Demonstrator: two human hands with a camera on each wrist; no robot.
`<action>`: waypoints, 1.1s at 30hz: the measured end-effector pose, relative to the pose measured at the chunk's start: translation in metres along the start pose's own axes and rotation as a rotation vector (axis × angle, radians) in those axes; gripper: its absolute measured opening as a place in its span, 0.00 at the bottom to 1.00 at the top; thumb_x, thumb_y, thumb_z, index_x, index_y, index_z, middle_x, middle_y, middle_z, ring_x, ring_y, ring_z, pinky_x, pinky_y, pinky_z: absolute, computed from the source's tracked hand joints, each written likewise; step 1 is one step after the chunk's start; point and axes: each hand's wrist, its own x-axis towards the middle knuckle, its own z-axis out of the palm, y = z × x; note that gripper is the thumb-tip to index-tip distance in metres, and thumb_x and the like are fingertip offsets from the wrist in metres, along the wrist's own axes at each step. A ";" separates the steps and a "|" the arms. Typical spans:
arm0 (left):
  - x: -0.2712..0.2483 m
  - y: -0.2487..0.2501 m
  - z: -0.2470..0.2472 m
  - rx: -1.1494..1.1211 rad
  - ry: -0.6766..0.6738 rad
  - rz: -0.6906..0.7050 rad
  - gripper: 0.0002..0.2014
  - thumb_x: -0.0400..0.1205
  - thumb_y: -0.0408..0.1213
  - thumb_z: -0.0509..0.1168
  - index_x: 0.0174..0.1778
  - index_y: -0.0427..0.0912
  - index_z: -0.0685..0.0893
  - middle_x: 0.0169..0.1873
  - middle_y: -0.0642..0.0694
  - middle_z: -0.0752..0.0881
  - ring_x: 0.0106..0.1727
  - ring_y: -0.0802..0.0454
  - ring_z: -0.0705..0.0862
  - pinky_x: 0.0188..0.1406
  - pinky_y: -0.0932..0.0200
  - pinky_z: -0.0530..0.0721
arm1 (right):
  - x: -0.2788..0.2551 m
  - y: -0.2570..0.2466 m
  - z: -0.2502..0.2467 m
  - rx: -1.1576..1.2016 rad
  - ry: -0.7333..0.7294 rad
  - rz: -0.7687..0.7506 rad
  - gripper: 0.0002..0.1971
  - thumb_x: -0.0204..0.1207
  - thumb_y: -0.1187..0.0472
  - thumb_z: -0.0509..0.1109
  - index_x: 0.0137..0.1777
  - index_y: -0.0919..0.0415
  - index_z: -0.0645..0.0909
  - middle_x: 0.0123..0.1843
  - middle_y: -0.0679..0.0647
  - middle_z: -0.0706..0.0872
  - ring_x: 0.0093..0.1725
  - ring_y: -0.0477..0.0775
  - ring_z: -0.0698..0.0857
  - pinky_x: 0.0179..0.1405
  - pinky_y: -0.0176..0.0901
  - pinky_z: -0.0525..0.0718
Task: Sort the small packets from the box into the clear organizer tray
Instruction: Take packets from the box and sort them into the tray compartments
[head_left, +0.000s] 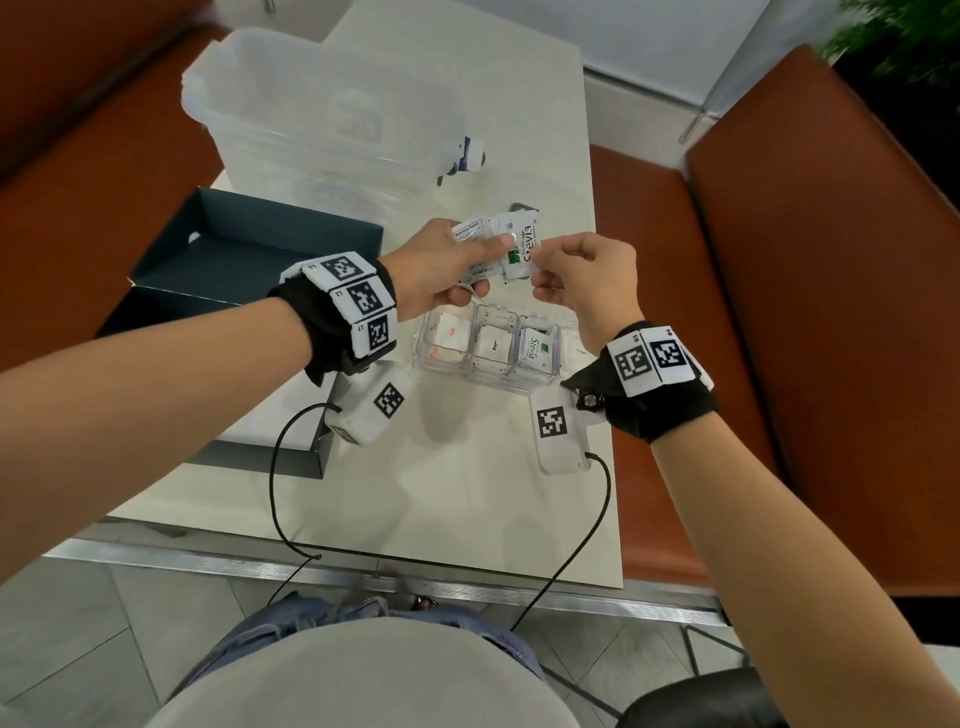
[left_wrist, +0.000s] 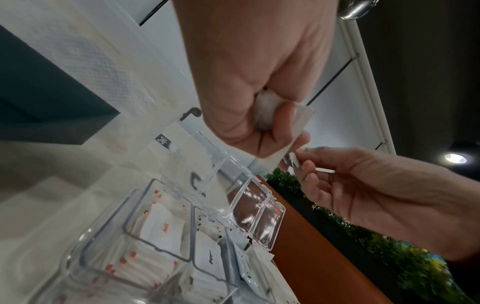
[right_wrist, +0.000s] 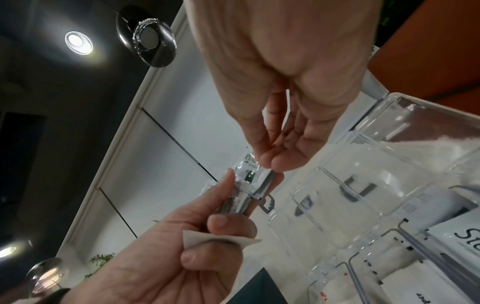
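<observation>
Both hands sit closest to me, raised over the surface (head_left: 467, 467). I have my left hand (head_left: 441, 270) curled round a small fan of packets (head_left: 480, 241), thumb clamped on top; the wrist view shows another white one tucked under my lower fingers. My right hand (head_left: 587, 275) pinches the edge of the Stevia packet (head_left: 522, 249) at the front of that fan, thumb and forefinger closed on it, the other fingers loosely curled.

Just below and between my hands lies the tray (head_left: 555, 358), with red-printed packets in its left cell, a white one marked in black in the middle, and Stevia at the right. Beyond my left hand the box (head_left: 249, 244) stands open; from the head view I cannot tell whether any packets remain inside. A big clear tub (head_left: 311, 104) stands further off, past both hands.

I judge that I am peeling the Stevia packet off the bunch to drop it in the right cell. The risk is in the pull: these packets are slick and overlapped, so a tug could drag a neighbour out and let it fall into the wrong cell or onto the surface. My left grip also holds several at once, so easing the thumb could spill the fan. A pinch on the very edge may slip too.
</observation>
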 end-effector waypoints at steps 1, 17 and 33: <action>0.000 0.000 0.000 0.013 0.001 0.005 0.09 0.84 0.39 0.68 0.54 0.36 0.82 0.35 0.46 0.81 0.23 0.56 0.76 0.15 0.68 0.66 | 0.000 0.000 0.001 0.003 0.000 -0.002 0.02 0.74 0.71 0.73 0.45 0.69 0.85 0.35 0.59 0.87 0.29 0.49 0.85 0.34 0.40 0.87; 0.005 -0.004 0.006 0.318 -0.148 -0.035 0.04 0.84 0.36 0.68 0.47 0.38 0.85 0.34 0.48 0.88 0.21 0.58 0.77 0.17 0.67 0.69 | 0.019 0.007 -0.018 -0.397 -0.084 -0.191 0.07 0.74 0.61 0.76 0.51 0.57 0.90 0.42 0.48 0.91 0.40 0.36 0.86 0.50 0.35 0.84; 0.006 -0.012 -0.002 0.313 -0.026 -0.068 0.12 0.84 0.37 0.66 0.58 0.33 0.86 0.44 0.43 0.93 0.22 0.57 0.75 0.17 0.68 0.69 | 0.021 0.073 -0.007 -0.723 0.014 0.035 0.06 0.78 0.66 0.70 0.50 0.61 0.88 0.51 0.57 0.89 0.50 0.55 0.87 0.54 0.44 0.83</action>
